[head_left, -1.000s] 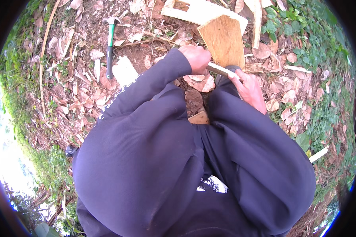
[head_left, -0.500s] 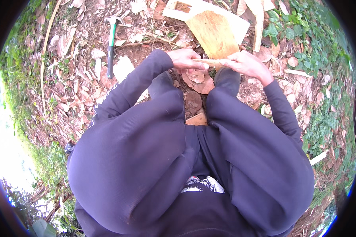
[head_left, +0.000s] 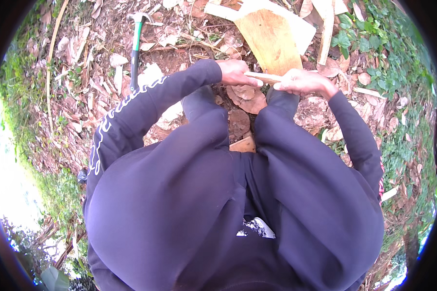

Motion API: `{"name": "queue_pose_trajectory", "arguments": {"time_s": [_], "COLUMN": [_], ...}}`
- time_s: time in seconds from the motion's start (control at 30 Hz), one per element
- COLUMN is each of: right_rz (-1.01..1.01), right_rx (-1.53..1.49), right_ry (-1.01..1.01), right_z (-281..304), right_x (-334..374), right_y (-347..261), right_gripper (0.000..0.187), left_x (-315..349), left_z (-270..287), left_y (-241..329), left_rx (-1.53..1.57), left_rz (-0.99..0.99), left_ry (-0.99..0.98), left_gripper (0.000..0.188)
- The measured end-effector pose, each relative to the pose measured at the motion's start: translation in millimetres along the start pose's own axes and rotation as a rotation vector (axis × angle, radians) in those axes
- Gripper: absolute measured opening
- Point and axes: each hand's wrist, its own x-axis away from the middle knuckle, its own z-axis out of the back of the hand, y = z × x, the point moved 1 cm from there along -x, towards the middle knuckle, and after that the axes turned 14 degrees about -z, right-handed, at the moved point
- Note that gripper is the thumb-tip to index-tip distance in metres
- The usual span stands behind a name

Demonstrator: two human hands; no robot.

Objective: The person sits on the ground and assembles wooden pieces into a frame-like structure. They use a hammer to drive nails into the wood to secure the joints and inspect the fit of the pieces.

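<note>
Wood stick (head_left: 263, 77), thin, stiff and probably light, spans both fists above the knees: left hand (head_left: 235, 72) and right hand (head_left: 301, 81) each clench an end, the sensible grip. Plank (head_left: 272, 41) lies at twelve o'clock, hammer (head_left: 135, 48) at ten.

A single head-worn fisheye view looks steeply down the person's dark-sleeved torso to leaf-littered ground (head_left: 73, 97) close below. Edges bend toward the round black rim; the forearms enter from below, meeting near the upper centre.
</note>
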Motion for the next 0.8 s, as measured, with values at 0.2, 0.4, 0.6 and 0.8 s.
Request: {"name": "queue_pose_trajectory", "arguments": {"time_s": [0.2,0.4,0.6,0.8], "right_rz": [0.196,0.129,0.068,0.191], "right_rx": [0.356,0.413,0.547,0.439], "right_ry": [0.518,0.787,0.996,0.84], "right_z": [-34,-62,-84,-44], "right_x": [27,27,23,41], "right_y": [-13,-4,11,-16], "right_gripper": [0.037,0.027,0.027,0.034], "left_x": [20,22,20,30], "left_z": [-25,-43,-56,-28], "left_y": [28,22,15,28], "left_rx": [-0.373,-0.631,-0.732,-0.597], "left_rz": [0.041,-0.036,-0.07,-0.201], "left_ry": [0.301,0.437,0.462,0.539], "left_gripper": [0.063,0.039,0.031,0.038]}}
